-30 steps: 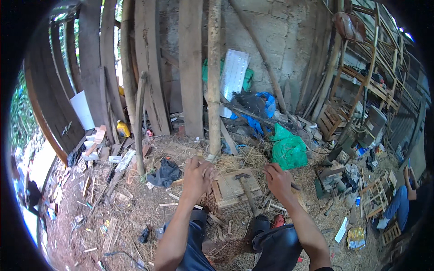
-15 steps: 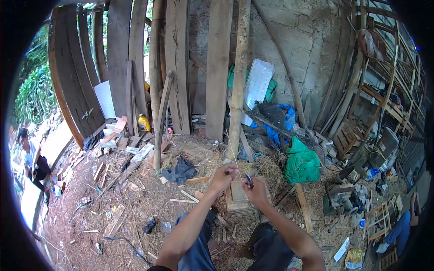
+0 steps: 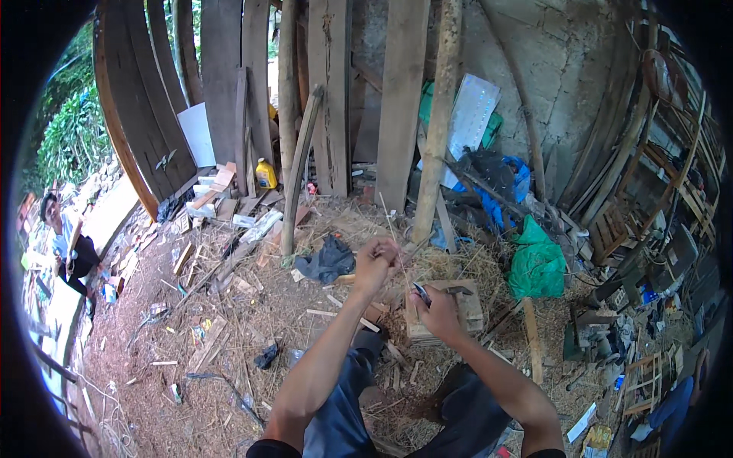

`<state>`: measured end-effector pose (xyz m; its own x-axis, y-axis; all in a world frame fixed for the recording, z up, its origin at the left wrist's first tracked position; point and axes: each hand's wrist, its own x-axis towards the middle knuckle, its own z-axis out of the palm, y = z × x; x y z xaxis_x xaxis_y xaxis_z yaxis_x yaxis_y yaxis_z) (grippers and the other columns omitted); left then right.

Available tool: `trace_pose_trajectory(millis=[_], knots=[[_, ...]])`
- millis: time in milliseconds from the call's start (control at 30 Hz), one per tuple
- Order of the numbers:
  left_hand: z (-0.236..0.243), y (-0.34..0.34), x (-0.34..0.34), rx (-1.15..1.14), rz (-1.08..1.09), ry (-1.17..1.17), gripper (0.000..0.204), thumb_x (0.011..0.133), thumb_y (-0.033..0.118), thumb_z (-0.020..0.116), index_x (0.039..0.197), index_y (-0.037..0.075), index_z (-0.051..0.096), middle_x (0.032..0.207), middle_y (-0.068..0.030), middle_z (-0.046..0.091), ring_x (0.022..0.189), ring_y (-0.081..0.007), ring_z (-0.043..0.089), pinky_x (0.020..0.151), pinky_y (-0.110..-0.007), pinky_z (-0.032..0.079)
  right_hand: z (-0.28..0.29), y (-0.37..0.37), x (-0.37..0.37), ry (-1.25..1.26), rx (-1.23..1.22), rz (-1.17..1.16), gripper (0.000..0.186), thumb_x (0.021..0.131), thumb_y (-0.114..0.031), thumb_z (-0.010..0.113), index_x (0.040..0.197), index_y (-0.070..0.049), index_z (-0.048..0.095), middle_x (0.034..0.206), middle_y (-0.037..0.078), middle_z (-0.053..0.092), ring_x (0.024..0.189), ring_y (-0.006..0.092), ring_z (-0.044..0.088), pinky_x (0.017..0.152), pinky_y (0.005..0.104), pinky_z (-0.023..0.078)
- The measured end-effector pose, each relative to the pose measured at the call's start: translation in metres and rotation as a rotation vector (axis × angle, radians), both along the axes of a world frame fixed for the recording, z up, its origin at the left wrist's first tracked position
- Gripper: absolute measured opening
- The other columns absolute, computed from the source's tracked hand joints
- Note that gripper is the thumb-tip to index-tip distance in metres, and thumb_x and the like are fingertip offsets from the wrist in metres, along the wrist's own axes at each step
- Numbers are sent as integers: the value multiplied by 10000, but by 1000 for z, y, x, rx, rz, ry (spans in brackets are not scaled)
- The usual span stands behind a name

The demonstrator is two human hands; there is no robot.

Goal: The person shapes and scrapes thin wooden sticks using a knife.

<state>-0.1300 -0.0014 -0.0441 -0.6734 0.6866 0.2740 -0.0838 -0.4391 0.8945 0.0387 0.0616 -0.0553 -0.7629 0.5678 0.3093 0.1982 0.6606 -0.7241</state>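
My left hand [image 3: 377,263] pinches a thin pale strip of wood or cane [image 3: 388,214] that rises diagonally above it. My right hand [image 3: 437,311], lower and to the right, grips a small dark knife [image 3: 421,292] beside the strip's lower part. Just behind my right hand, a hammer [image 3: 460,291] lies on a square wooden block [image 3: 466,324]. A dark crumpled cloth or plastic [image 3: 324,259] lies on the littered ground beyond my left forearm.
Planks [image 3: 328,130] and poles [image 3: 437,122] stand ahead. A green bag [image 3: 536,271] lies right. A yellow jug [image 3: 266,174] stands back left. A person [image 3: 69,248] carrying something long is at far left; another person's blue-clad leg [image 3: 672,404] shows at lower right.
My hands have come closer and shifted right in view, with the strip and knife now visible. The person at left shows more fully. The whole view has shifted.
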Motion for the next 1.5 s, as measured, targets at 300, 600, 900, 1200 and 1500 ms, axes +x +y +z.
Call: trace_pose_trajectory(millis=[300, 600, 900, 1200, 1500], knots=[[2, -37, -50, 93, 282, -139, 85, 890, 72, 537, 931, -1, 552, 779, -57, 593, 669, -130, 589, 596, -259, 479, -25, -2, -28, 32, -56, 95, 213, 824, -205, 648, 880, -5, 604, 757, 144, 636, 669, 300, 604, 620, 362, 459], [-18, -38, -28, -352, -127, 214, 90, 872, 62, 561, 947, 14, 575, 822, -20, 590, 703, -87, 557, 622, -239, 454, -12, -17, -49, 65, -183, 52, 223, 820, -208, 652, 876, 2, 602, 725, 125, 624, 652, 238, 604, 604, 351, 447], [-50, -24, -64, -386, -150, 368, 80, 873, 65, 563, 911, -2, 585, 762, -14, 585, 679, -84, 540, 614, -241, 440, -31, -4, -84, 21, -341, 50, 272, 804, -231, 670, 909, 16, 627, 766, 99, 649, 690, 176, 611, 643, 299, 462], [-160, -17, -129, -473, -14, 84, 85, 881, 71, 554, 906, -5, 583, 790, -52, 610, 674, -95, 557, 611, -246, 463, -138, 12, -155, -11, -594, 92, 190, 812, -151, 670, 924, -1, 638, 775, 23, 626, 693, 94, 552, 643, 254, 433], [-400, -76, -149, -1158, 292, 420, 268, 761, 229, 663, 898, 7, 600, 699, -155, 639, 702, -294, 648, 592, -383, 501, -319, 22, -188, -303, -652, -121, 175, 750, -183, 686, 795, -15, 683, 650, 37, 634, 600, 118, 587, 598, 284, 449]])
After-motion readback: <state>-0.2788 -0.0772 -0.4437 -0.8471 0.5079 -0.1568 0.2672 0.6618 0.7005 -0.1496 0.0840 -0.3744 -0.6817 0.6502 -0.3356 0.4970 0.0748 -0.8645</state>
